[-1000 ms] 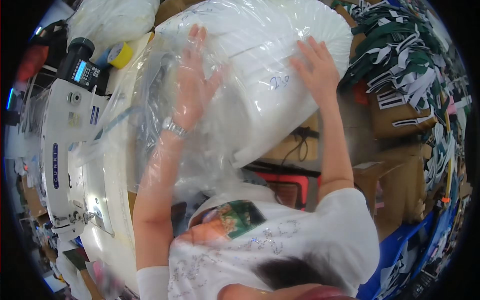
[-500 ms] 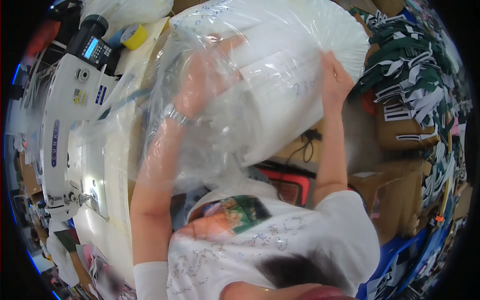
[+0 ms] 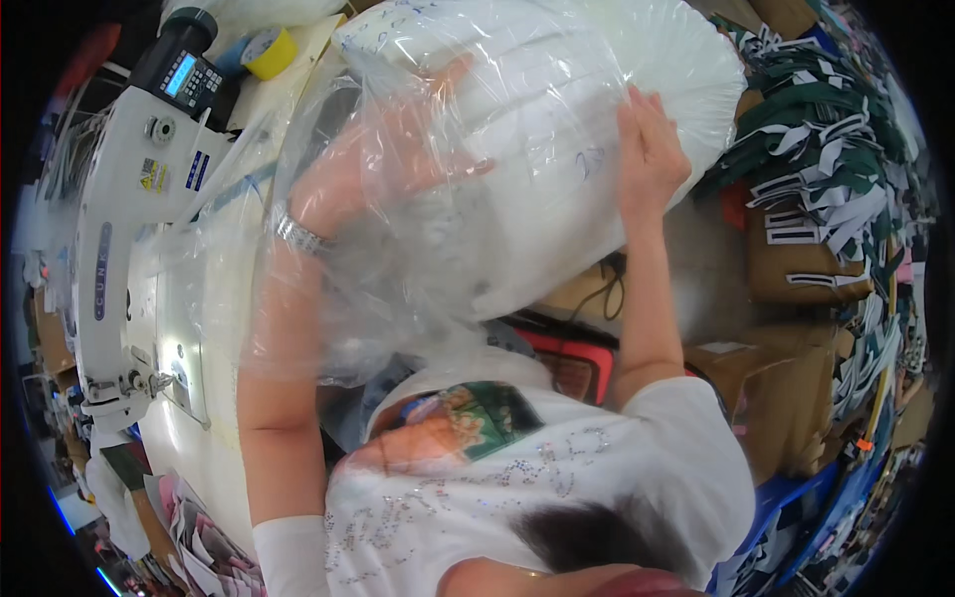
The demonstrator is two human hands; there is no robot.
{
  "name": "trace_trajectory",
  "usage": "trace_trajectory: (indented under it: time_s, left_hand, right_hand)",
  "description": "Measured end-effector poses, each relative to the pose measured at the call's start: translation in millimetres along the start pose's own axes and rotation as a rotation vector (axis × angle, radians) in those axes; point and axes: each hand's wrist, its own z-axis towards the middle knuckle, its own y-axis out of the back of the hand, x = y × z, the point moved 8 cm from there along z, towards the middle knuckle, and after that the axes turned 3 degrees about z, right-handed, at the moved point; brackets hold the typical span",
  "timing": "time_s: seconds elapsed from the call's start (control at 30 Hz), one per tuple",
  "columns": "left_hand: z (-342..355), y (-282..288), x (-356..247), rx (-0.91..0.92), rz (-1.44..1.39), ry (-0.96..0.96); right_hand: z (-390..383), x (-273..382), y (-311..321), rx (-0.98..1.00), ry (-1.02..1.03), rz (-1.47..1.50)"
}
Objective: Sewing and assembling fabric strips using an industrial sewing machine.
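A large clear plastic bag [image 3: 557, 209] filled with white, flat-looking pieces lies in front of me, its far right end gathered in pleats. My left hand [image 3: 398, 139] is inside the loose, crumpled mouth of the bag, seen through the film. Its fingers are stretched apart, close to the white contents [image 3: 537, 109]; whether they touch them I cannot tell. On the bag's right side, my right hand [image 3: 652, 154] holds the plastic with its fingers pressed together. Blue handwriting shows on the bag. A metal watch band circles my left wrist.
To the left, a white sewing machine [image 3: 119, 229] with a lit control panel [image 3: 184, 80] stands on a pale table [image 3: 189, 478]. A yellow tape roll [image 3: 269, 55] lies behind it. At the right are heaped green and white fabric strips [image 3: 826, 129] and cardboard boxes [image 3: 776, 388].
My left hand has shifted left and its fingers have spread wider inside the bag. My right hand has moved slightly left and up along the bag's side.
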Motion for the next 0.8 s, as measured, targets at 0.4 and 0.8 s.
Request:
trace_trajectory:
  time_s: [0.4,0.8]
  left_hand:
    - [-1,-45,5,0.096,0.261,0.120]
    - [-26,-40,42,0.066,0.452,-0.004]
  right_hand:
    - [-3,11,-5,0.010,0.075,-0.052]
    - [91,-14,-28,0.284,0.293,-0.242]
